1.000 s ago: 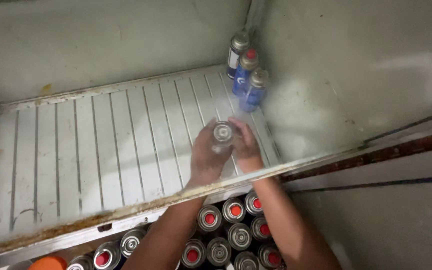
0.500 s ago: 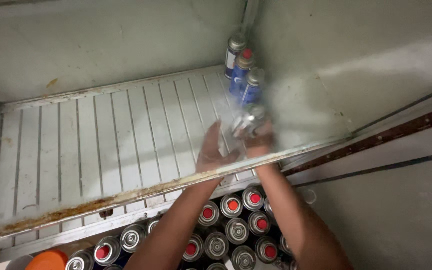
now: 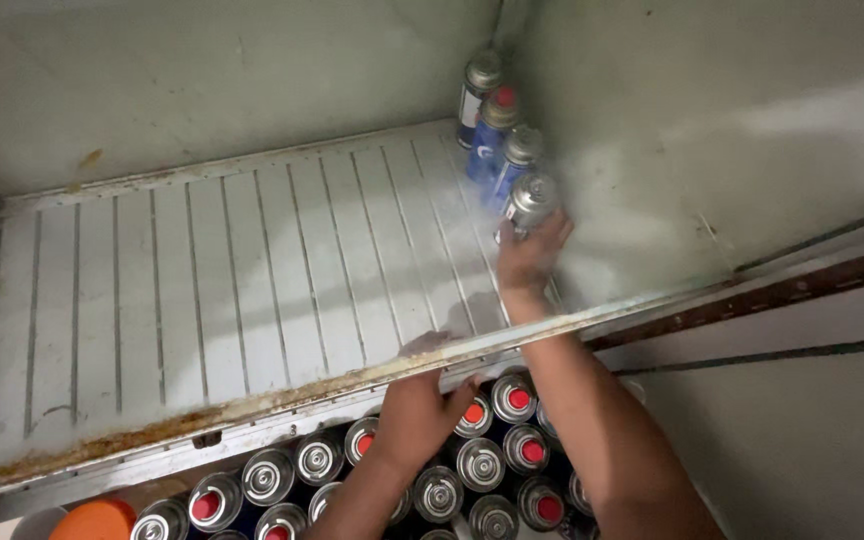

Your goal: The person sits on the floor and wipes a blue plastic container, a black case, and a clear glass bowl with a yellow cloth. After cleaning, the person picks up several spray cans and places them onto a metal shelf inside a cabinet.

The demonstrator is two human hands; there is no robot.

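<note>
My right hand [image 3: 530,256] grips a silver-topped spray can [image 3: 529,201] and holds it upright on the white ribbed floor [image 3: 252,270] of a metal compartment, at the near end of a row of three blue cans [image 3: 492,120] along the right wall. My left hand [image 3: 417,412] is down below the compartment's rusty front edge [image 3: 282,395], resting on the tops of several upright cans [image 3: 302,470] packed together; whether it grips one is hidden.
The compartment has a grey back wall [image 3: 202,80] and a right wall [image 3: 672,130]. An orange round object [image 3: 97,522] sits at the bottom left beside the packed cans. A dark rail [image 3: 802,285] runs along the right side.
My right hand carried the can farther in and to the right, up to the row at the wall. My left hand let go of it and dropped down onto the packed cans.
</note>
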